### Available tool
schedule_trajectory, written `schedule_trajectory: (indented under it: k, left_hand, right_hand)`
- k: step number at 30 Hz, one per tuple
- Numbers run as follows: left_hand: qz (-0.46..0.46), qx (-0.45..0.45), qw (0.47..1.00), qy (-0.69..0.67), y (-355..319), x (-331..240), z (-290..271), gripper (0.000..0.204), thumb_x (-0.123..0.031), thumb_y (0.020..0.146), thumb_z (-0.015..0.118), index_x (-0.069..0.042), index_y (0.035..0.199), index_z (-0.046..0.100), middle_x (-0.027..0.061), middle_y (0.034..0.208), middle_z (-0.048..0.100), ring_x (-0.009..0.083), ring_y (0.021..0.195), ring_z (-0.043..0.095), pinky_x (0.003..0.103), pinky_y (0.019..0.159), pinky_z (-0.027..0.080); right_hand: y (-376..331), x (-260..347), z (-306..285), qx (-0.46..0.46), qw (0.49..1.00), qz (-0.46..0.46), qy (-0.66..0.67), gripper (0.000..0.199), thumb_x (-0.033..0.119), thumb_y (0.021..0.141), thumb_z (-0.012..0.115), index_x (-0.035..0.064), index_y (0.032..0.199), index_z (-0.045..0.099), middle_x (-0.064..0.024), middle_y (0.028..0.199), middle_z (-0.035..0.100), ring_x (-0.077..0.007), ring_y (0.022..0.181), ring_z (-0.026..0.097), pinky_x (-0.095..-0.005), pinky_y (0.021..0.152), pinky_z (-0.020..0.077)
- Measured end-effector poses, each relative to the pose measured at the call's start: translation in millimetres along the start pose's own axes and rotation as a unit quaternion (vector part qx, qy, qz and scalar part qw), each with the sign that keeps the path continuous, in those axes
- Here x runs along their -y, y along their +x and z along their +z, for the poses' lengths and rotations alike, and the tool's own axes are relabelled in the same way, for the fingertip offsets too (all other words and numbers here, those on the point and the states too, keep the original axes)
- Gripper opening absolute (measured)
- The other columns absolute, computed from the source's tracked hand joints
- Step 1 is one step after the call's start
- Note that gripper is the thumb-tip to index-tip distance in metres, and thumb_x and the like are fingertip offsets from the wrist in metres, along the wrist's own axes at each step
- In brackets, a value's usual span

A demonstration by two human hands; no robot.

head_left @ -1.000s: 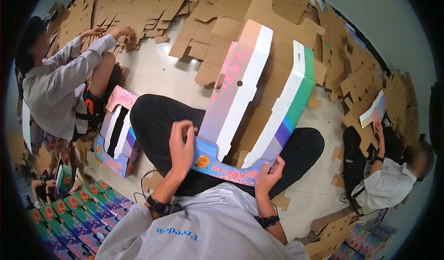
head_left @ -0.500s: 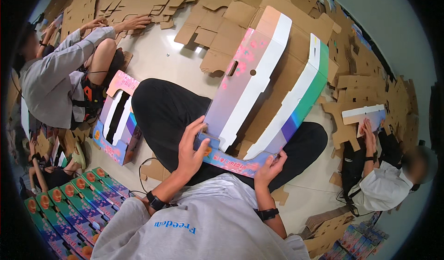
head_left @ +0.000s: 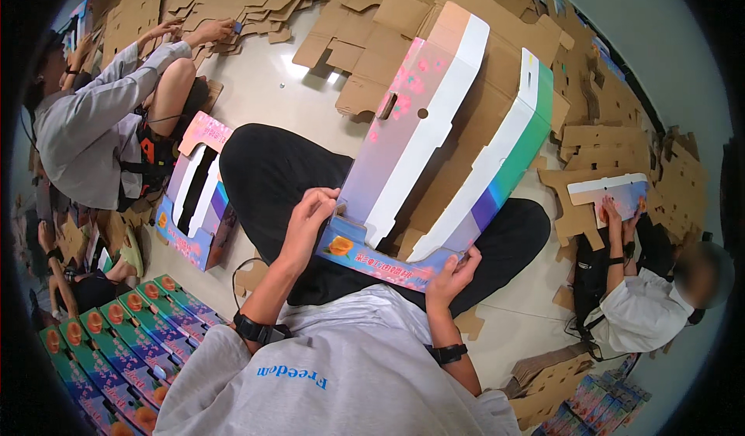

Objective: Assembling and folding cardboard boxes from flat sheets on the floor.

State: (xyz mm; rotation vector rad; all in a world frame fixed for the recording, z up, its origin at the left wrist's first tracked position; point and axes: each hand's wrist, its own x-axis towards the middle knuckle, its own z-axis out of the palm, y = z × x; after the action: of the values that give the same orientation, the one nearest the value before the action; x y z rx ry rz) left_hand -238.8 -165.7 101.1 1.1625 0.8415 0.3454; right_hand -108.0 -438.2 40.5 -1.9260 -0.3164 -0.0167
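On the floor (head_left: 256, 87), head view: pale smooth surface, shiny glare patch, strewn with flat brown corrugated cardboard blanks (head_left: 233, 1) die-cut with tabs and slots, piled toward the far wall. Person sits cross-legged, black trousers, grey top. Across the lap: half-folded carton (head_left: 442, 149), long tray shape, brown raw cardboard inside, glossy printed outside — pink floral panel, white bands, green-to-purple gradient side, blue near end with orange fruit picture. Two side walls stand up, tilted away from the person; round hole and slot in the pink wall. Left hand (head_left: 309, 223) fingers curled, clamped on the near left corner of the carton. Right hand (head_left: 452, 275) grips the near right bottom edge, thumb on top. Finished carton (head_left: 194, 203) stands on the floor just beside the left knee. Stack of printed flat boxes (head_left: 116, 351) lower left. Seated co-worker (head_left: 85, 126) far left reaches into blanks; another co-worker (head_left: 644, 312) right holds a printed flat panel (head_left: 609, 192).
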Motion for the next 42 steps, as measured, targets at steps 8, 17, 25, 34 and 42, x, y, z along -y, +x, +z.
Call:
schedule_trajectory:
  k: [8,17,25,34,42]
  left_hand:
    - [-0.005,0.044,0.898,0.437,0.6,-71.7,14.5,0.031,-0.018,0.090,0.066,0.006,0.074,0.055,0.0158,0.061,0.044,0.0230,0.060,0.055,0.039,0.061,0.042]
    - [-0.037,0.063,0.845,0.529,15.3,-92.5,27.6,0.034,-0.027,0.090,0.063,0.003,0.091,0.077,0.0264,0.083,0.071,0.0470,0.085,0.071,0.048,0.080,0.057]
    - [0.015,0.057,0.852,0.520,25.8,-70.7,21.6,0.032,-0.023,0.091,0.063,0.007,0.085,0.072,0.0239,0.072,0.068,0.0401,0.069,0.070,0.048,0.071,0.053]
    - [0.053,0.040,0.966,0.248,11.1,-23.4,4.8,0.039,-0.017,0.105,0.060,-0.002,0.076,0.039,0.0011,0.075,0.036,0.0123,0.077,0.039,0.031,0.071,0.036]
    - [0.510,-0.076,0.688,0.511,36.0,-48.4,34.2,0.031,-0.008,0.089,0.074,-0.013,0.119,0.075,0.0122,0.116,0.065,0.0269,0.112,0.066,0.038,0.100,0.053]
  right_hand:
    - [0.6,-1.9,1.7,-0.009,1.000,-0.009,0.011,0.053,0.040,0.108,0.057,-0.0056,0.134,0.052,-0.0173,0.127,0.060,-0.0257,0.114,0.062,-0.0398,0.099,0.0498]
    - [1.7,-2.0,1.5,0.002,1.000,-0.024,0.018,0.047,0.032,0.108,0.055,-0.0059,0.135,0.050,-0.0173,0.129,0.059,-0.0246,0.114,0.062,-0.0392,0.100,0.0497]
    - [-0.8,-5.5,3.7,-0.015,1.000,0.000,0.025,0.059,0.046,0.108,0.056,-0.0069,0.133,0.052,-0.0206,0.127,0.057,-0.0324,0.116,0.061,-0.0449,0.101,0.0481]
    - [4.2,-9.0,4.9,-0.007,0.999,-0.046,0.022,0.054,0.043,0.108,0.055,-0.0052,0.132,0.051,-0.0173,0.132,0.054,-0.0253,0.115,0.060,-0.0404,0.098,0.0492]
    - [7.8,-4.4,2.3,-0.006,0.998,-0.058,0.007,0.062,0.051,0.108,0.057,-0.0059,0.131,0.053,-0.0150,0.124,0.056,-0.0226,0.105,0.061,-0.0357,0.091,0.0496]
